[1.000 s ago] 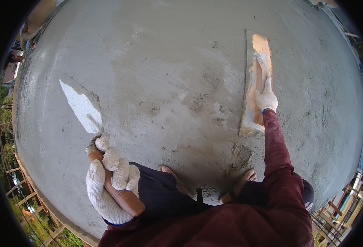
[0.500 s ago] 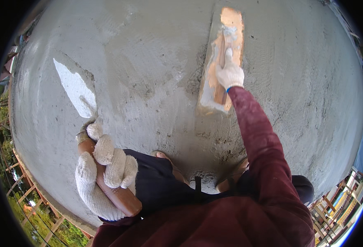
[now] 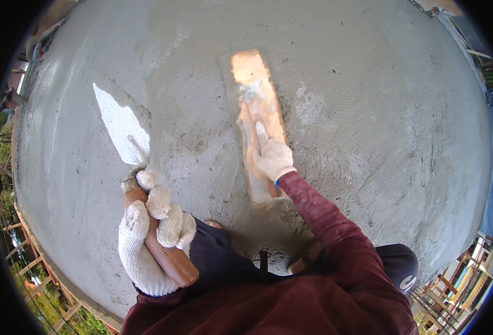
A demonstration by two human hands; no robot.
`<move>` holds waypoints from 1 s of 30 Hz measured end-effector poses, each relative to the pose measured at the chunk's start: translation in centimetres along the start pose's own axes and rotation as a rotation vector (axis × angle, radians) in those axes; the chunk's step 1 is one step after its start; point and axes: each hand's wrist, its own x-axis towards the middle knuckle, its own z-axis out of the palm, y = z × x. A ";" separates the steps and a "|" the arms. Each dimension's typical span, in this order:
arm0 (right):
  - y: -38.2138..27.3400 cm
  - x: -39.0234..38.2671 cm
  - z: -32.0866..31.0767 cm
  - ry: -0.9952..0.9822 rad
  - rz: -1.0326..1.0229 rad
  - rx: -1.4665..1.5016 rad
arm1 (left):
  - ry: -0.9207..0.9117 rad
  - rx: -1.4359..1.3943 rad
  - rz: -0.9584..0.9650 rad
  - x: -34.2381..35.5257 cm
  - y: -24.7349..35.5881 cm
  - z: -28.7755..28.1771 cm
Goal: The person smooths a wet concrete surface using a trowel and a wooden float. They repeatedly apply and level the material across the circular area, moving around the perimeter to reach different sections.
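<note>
right hand grips the float flat on the concrete, thumb along its handle, likely for even pressure; left hand wraps the trowel, blade pointing away, presumably held clear of the float!

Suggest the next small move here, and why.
Probably ease the float a little left: the right hand grips it, it seems to lie flat on the concrete, and a rough patch shows to its left.
</note>
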 end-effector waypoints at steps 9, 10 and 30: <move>-0.3 16.7 -5.3 0.141 -0.116 0.044 | 0.067 0.065 0.025 -0.6 -1.4 1.8; 1.3 18.0 -7.1 0.173 -0.117 0.000 | 0.073 0.070 0.032 -0.2 -1.6 1.9; 36.0 -5.4 -23.7 0.270 0.621 -0.255 | -0.036 0.092 -0.052 -1.5 -0.2 2.7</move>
